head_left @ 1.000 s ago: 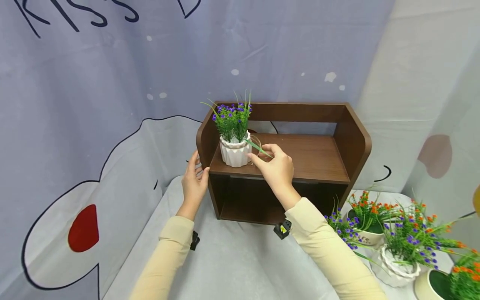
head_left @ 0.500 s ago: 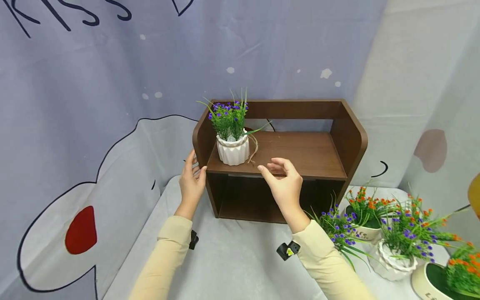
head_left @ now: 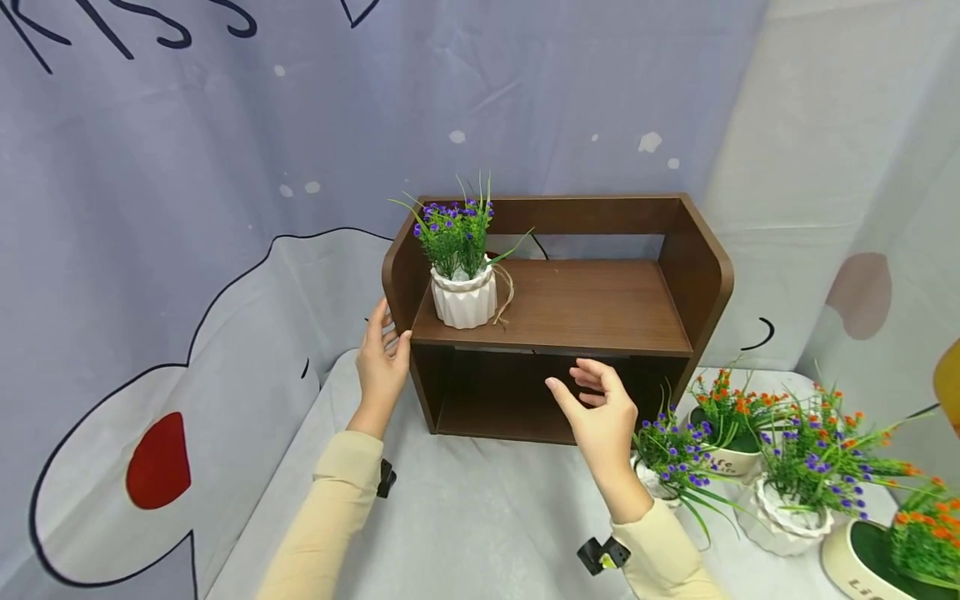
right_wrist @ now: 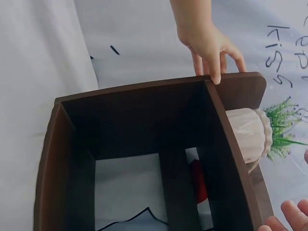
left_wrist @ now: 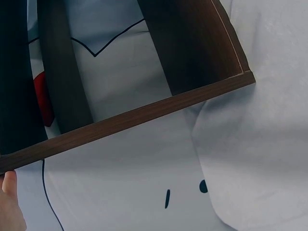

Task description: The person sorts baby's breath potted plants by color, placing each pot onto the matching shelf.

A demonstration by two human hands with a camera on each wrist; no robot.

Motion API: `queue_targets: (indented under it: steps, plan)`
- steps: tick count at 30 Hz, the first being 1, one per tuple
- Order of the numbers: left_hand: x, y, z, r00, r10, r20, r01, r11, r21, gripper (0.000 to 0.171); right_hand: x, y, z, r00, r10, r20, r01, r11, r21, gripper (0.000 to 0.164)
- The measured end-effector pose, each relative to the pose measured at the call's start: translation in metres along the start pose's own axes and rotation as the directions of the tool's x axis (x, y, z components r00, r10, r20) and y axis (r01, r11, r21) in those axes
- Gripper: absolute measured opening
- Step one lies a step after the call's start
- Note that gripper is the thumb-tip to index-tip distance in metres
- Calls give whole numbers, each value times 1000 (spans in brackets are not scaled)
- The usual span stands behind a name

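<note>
A white fluted pot with purple flowers stands upright at the left end of the upper shelf, near the side panel, a loop of twine trailing from its right side. The step in hand looks like setting out plants on the brown unit, with this pot placed and let go. The right hand holds nothing — thumb and fingers apart, in front of the lower compartment — though only its fingertips show in the right wrist view, so its gap from the unit is hard to judge. The left hand touches the unit's left side, fingers spread and thumb at the front edge, probably steadying it. More potted plants crowd the surface at the right; a next move there would call for taking one by its pot, clear of the tangled leaves.
</note>
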State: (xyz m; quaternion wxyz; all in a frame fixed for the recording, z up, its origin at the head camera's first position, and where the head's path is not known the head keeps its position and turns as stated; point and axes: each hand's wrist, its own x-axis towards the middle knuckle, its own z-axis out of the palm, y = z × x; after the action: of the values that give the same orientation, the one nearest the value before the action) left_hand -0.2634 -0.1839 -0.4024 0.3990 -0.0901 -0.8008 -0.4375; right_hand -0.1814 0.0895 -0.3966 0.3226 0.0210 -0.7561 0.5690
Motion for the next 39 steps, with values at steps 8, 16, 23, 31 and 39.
queue_targets:
  steps: [8, 16, 23, 31, 39]
  plan:
    - [-2, -1, -1, 1000, 8, -5, -8, 1000, -1, 54, -28, 17, -24, 997, 79, -15, -78, 996, 39, 35]
    - [-1, -3, -1, 1000, 13, -3, -13, 1000, -13, 56, -61, 41, -42, 990, 121, -74, -123, 992, -17, 36]
    - [0, -3, 0, 1000, 4, -1, -4, 1000, -31, 56, -87, 62, -57, 972, 223, -75, -232, 962, -146, 35]
    - [1, -1, 1, 1000, 20, 4, -20, 999, -29, 55, -105, 85, -84, 903, 423, -79, -428, 865, -262, 40]
    - [0, -2, 1, 1000, 1, 5, -1, 1000, -25, 55, -114, 99, -102, 852, 516, -87, -514, 796, -321, 54]
